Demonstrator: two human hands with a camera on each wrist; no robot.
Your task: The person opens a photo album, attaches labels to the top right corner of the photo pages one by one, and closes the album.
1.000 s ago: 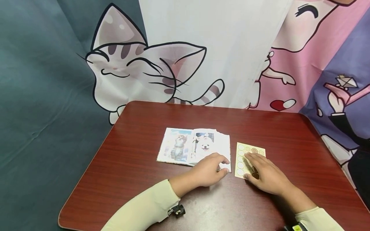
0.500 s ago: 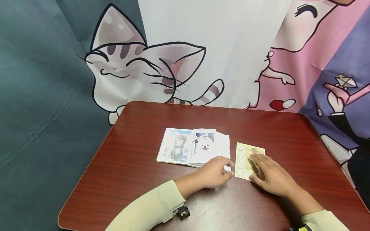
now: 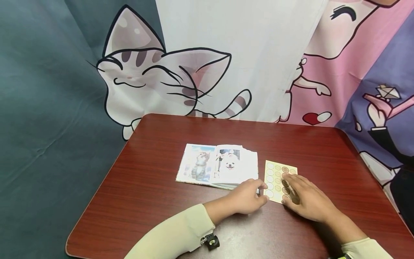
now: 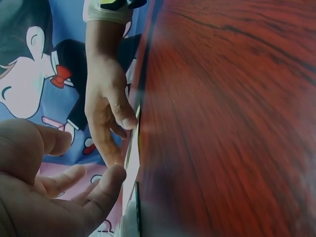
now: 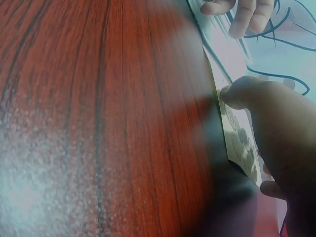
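A pale yellow sheet of round stickers [image 3: 277, 173] lies flat on the table, with white circles down its left column and brown or gold ones farther right. My right hand [image 3: 308, 199] rests over the sheet's right side, fingers extended, thumb at its lower edge. By the sheet's lower left corner, my left hand [image 3: 247, 198] has its thumb and forefinger apart, with no object between them. In the left wrist view, the left hand's fingers [image 4: 106, 190] are loosely bent near the sheet. An open picture book [image 3: 223, 169] shows a kitten on one page and a white dog on the other.
The book lies just left of the sticker sheet, its right page uneven at the top corner. Both are on a reddish-brown wooden table [image 3: 155, 216]. Behind the table hangs a cloth [image 3: 258, 64] printed with cartoon cats and figures.
My left hand has moved right and slightly nearer me, from over the book's lower right corner to the sheet's lower left corner. My right hand has slid slightly right across the sheet.
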